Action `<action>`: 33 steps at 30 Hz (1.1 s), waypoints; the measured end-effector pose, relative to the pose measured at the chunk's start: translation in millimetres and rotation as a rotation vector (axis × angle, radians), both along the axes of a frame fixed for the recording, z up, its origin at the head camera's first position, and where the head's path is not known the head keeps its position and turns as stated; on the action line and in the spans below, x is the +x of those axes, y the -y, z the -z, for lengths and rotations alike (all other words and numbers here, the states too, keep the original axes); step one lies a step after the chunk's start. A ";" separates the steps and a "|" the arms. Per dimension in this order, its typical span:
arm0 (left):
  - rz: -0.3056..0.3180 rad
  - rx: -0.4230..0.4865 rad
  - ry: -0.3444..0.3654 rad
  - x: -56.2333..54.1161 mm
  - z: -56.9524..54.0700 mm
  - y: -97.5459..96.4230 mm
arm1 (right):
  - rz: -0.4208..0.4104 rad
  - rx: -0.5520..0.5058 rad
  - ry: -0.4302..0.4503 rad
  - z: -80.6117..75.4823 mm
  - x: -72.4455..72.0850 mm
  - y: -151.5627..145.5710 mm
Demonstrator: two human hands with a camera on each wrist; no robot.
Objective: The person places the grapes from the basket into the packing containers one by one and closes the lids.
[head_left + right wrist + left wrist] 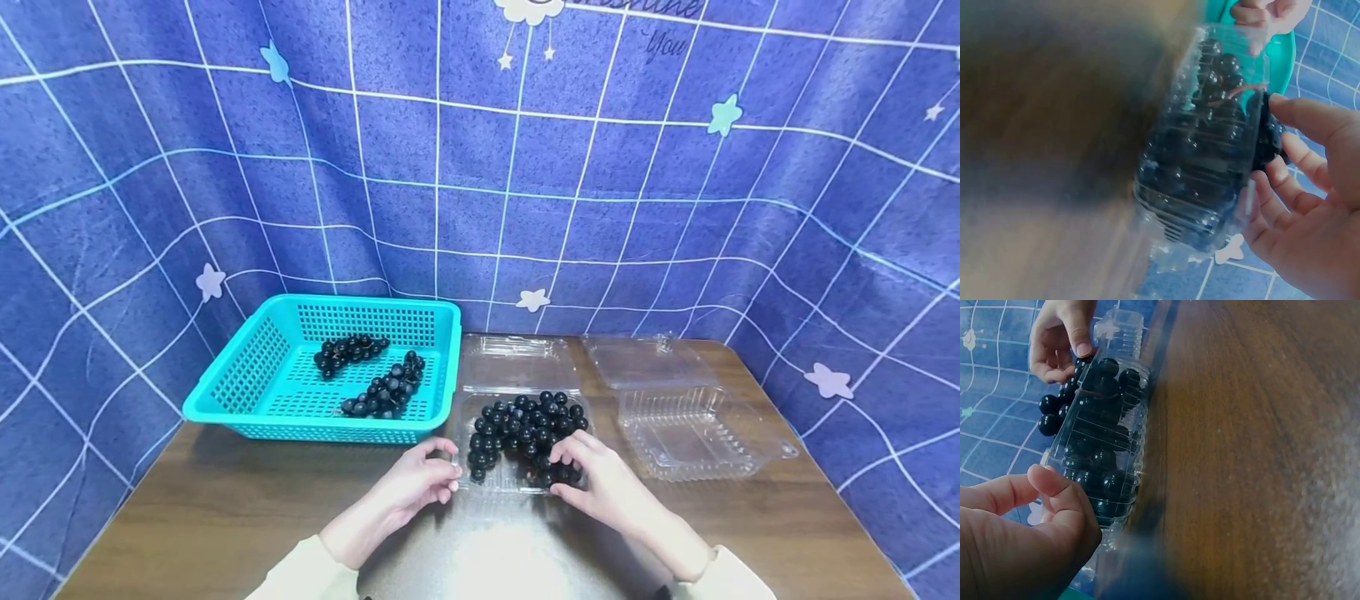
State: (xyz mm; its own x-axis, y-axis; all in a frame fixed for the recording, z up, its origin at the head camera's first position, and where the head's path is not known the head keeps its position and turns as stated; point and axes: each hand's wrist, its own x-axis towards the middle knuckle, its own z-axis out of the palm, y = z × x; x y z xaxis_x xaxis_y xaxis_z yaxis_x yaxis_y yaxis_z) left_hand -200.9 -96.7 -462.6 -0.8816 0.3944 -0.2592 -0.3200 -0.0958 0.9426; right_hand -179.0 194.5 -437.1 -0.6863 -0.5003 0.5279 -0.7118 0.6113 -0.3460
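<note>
A clear plastic clamshell box (491, 483), its lid (517, 364) folded back, holds dark grapes (525, 425) heaped up to its rim. My left hand (420, 483) is at the box's left side, thumb and fingers pinching the rim. At the right end, my right hand (607, 479) has its curved fingers and thumb around grapes at the front right corner. In the right wrist view, the thumb of my right hand (1322, 187) touches a grape that stands above the rim. A brown stem (1235, 92) shows through the plastic wall.
A turquoise perforated basket (322, 429) stands at the left, with two grape bunches (386, 390) (348, 352) inside. To the right lies a second clamshell box (686, 433), lid (648, 360) folded back. A blue grid-patterned curtain (480, 225) hangs behind the wooden table (225, 517).
</note>
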 end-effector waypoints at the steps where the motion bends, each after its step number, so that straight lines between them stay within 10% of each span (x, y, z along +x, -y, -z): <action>1: -0.003 0.003 0.004 -0.3 0.5 0.1 | -0.007 0.011 0.007 -1.6 -0.5 -0.8; 18: -0.039 0.010 0.034 3.0 -0.7 -1.5 | -0.017 0.037 0.179 -58.1 -15.8 -14.1; 33: -0.088 0.021 0.055 7.4 -1.3 -4.8 | 0.152 -0.250 0.656 -99.2 -63.7 -39.5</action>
State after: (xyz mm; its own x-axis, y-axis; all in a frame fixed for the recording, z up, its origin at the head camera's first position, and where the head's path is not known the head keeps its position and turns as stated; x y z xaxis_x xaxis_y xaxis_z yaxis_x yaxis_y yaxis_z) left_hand -193.5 -91.9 -461.3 -0.8979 0.3217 -0.3006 -0.3606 -0.1457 0.9213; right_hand -242.6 234.1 -338.0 -0.9540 -0.2916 0.0690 -0.2222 0.5335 -0.8161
